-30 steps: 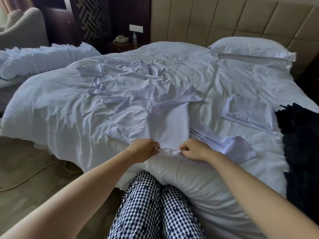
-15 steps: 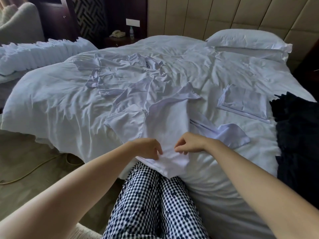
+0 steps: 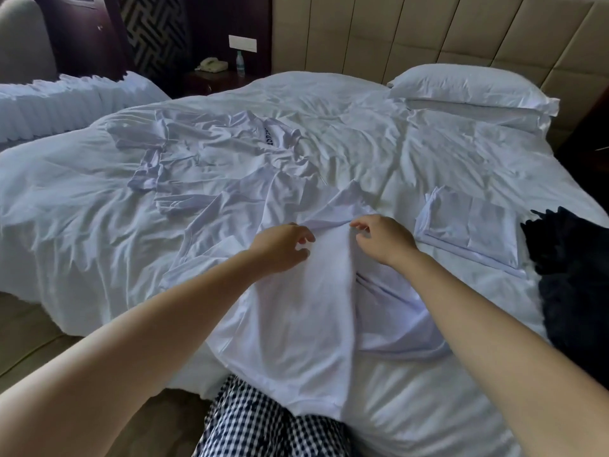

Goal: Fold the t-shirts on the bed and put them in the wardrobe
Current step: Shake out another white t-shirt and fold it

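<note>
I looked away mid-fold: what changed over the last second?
Both hands let go of the t-shirt, which slid toward the person, and moved up it; left hand and right hand are now over its upper part, loosely curled. The folded t-shirt and dark cloth stayed put.

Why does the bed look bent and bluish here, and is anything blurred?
Head view: the wide-angle lens fans and bends the lines of the beige padded headboard; dim, cool light tints the white duvet bluish; the black fabric at the right edge sinks into shadow with little detail; the left hand looks slightly soft at its fingertips; no glare shows.
</note>
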Motion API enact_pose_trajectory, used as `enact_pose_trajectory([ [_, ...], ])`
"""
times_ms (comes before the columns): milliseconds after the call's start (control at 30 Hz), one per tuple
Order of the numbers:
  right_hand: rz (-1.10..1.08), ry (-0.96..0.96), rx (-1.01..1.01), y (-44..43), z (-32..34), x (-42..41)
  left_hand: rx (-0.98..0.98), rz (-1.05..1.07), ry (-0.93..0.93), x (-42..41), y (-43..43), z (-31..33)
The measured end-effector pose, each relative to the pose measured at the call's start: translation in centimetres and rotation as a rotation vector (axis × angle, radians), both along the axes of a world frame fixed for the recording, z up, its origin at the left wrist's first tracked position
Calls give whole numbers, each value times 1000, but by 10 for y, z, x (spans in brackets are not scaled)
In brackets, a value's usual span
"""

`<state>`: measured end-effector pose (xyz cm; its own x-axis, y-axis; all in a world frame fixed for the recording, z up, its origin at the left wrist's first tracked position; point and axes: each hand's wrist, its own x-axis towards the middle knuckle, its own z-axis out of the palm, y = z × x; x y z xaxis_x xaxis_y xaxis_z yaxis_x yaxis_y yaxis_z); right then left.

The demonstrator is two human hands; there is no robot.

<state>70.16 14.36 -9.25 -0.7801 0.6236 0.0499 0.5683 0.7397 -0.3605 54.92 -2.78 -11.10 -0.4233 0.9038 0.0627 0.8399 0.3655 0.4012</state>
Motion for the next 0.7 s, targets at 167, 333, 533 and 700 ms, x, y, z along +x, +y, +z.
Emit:
enact_pose_trajectory([
  [167,-6,-16,-17,56,-20,-37,21,12,60,-33,57,-16],
  [333,1,-72,-22,96,-62,-62,20,30,-26,-56,97,-48],
  [533,-56,-18,120,112,-88,-75,109,144,-86,-69,107,-79],
  [700,-172,0,243,120,-63,-99,159,184,-217,-81,108,-78],
])
